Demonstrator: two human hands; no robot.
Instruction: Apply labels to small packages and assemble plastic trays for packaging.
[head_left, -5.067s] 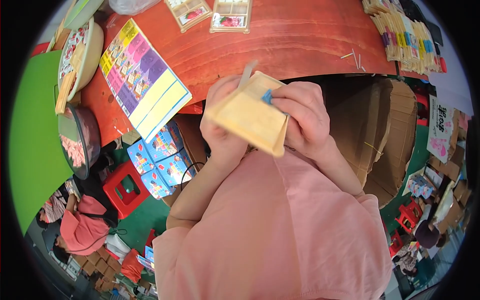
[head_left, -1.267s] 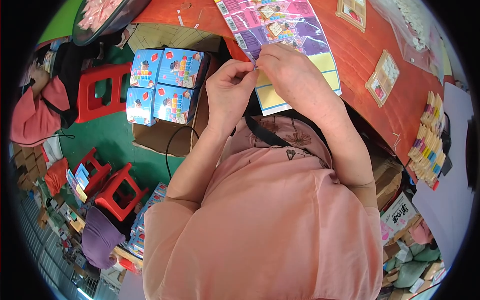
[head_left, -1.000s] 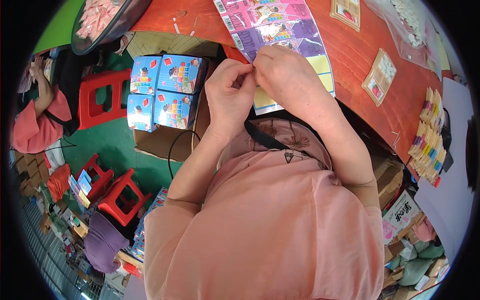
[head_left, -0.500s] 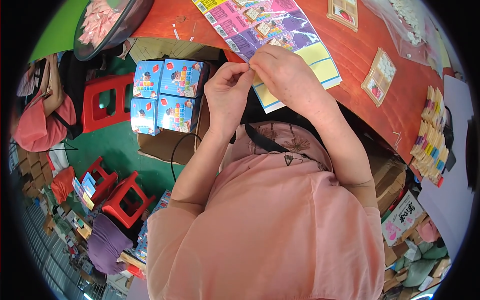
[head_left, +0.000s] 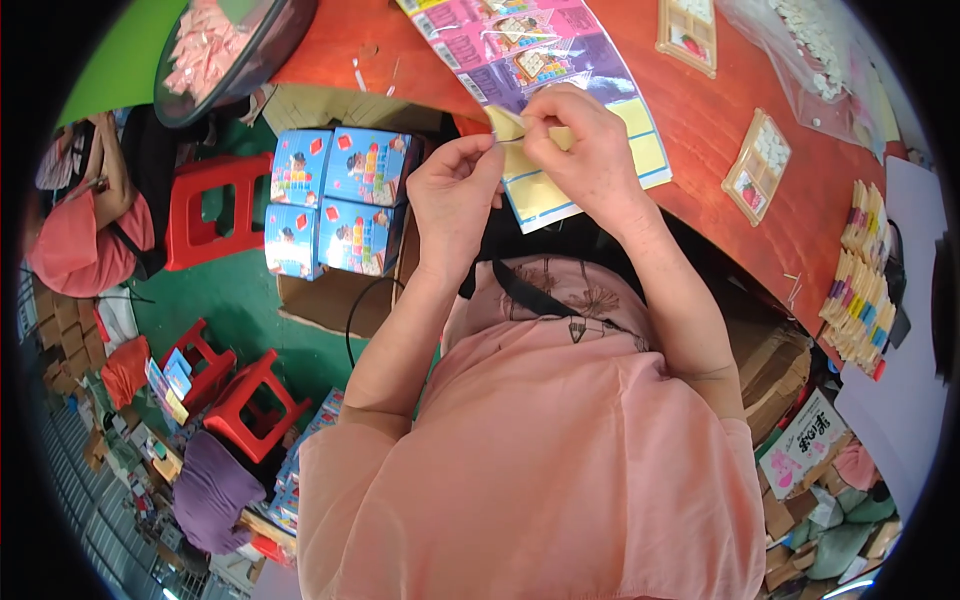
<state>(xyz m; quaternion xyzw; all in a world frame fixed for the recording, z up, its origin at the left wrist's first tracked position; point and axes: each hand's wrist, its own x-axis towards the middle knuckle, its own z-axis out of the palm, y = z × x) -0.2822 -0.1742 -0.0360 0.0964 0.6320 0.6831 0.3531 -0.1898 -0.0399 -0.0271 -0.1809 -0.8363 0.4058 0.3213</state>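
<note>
A sheet of stickers (head_left: 560, 70) in pink and purple hangs over the front edge of the red table, its lower part bare yellow backing with blue lines. At the sheet's left edge, my left hand (head_left: 455, 190) is closed in a pinch on the edge of a purple sticker. To its right, over the sheet, my right hand (head_left: 585, 145) pinches the same sticker's lower edge, which curls up from the backing between the hands. The fingertips partly hide the lifted edge.
Two wooden trays, one far (head_left: 687, 35) and one nearer (head_left: 757, 165), lie on the table (head_left: 670, 100). A bowl (head_left: 185, 105) of pink packets stands far left. Blue boxes (head_left: 365, 235) are stacked left, beside a red stool (head_left: 215, 210). Bundled sticks (head_left: 855, 290) lie right, near a plastic bag (head_left: 790, 90).
My right hand has moved right, away from the left, and a curled sticker edge now shows between them. My left hand has stayed at about the same place, still pinching.
</note>
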